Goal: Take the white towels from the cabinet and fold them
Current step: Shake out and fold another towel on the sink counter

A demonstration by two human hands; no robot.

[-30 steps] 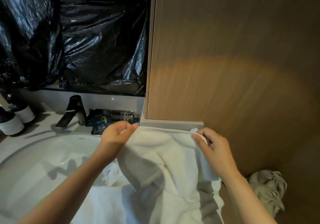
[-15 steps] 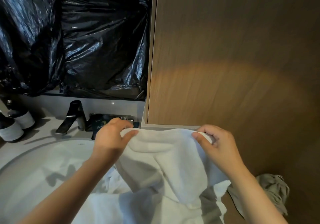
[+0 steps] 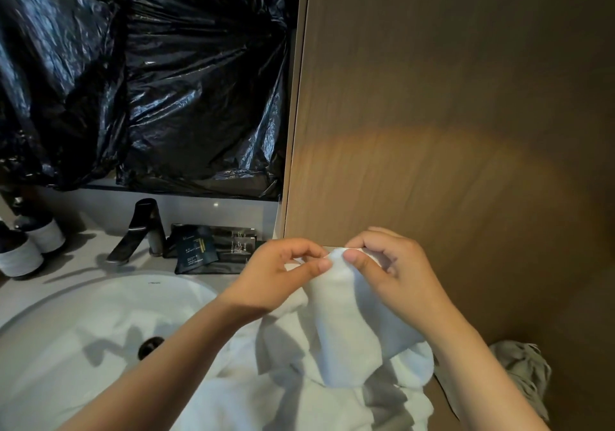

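**First fold under way; the rest of the folding is left**

Nearest, at six o'clock, a heap of white terry cloth (image 3: 266,397) is draped over the edge of the round white ceramic basin (image 3: 50,347). Whether it is the tail of the held towel or a second one cannot be told.

Above it, at the centre, the white terry towel (image 3: 349,324) is hung doubled from its top edge. One corner is pinched between thumb and forefinger of the left hand (image 3: 283,274). The other is pinched likewise by the right hand (image 3: 389,271), its remaining fingers curled. The two corners are touching (the thumb tips nearly meet).

Fetching is judged done for this towel, and the first halving is being made. Further folds, smoothing and setting down are left.

A crumpled grey cloth (image 3: 522,374) is seen at four o'clock. Farther off, at nine o'clock, a black metal faucet (image 3: 139,231) and dark flat sachets (image 3: 213,247) are set behind the basin. The brown wooden cabinet panel (image 3: 449,114) fills two o'clock, and crinkled black plastic sheeting (image 3: 149,81) fills eleven.
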